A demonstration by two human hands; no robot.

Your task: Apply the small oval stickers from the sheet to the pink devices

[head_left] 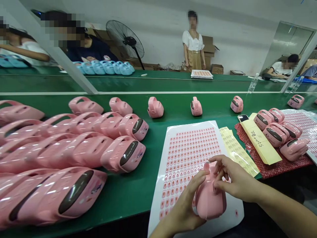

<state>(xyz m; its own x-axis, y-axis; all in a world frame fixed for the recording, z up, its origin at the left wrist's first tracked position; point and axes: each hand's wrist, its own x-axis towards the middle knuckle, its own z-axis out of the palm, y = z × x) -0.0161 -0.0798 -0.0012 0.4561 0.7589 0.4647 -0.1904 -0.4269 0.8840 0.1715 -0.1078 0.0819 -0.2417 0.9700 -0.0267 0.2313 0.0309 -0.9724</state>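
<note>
A glossy pink plastic housing with a loop handle (pixel 210 205) is held low in front of me, above a white sheet of small pink-and-red stickers (pixel 193 155). My left hand (pixel 184 201) grips its left side, thumb up near the handle. Curled around the handle from the right are the fingers of my right hand (pixel 234 180), thumb pressing its side; whether they also pinch a sticker I cannot tell. One lone sticker (pixel 236 213) remains at the sheet's lower right corner. Just right of the sheet lies a yellowish sticker sheet (pixel 237 150).
Rows of pink housings (pixel 123 153) fill the left. Single housings (pixel 155 107) stand along the green belt (pixel 173 102). Right, more housings (pixel 276 134) and a yellow paper stack (pixel 260 142) lie on red bubble wrap (pixel 269 170). Other people work opposite, near blue housings (pixel 106 67).
</note>
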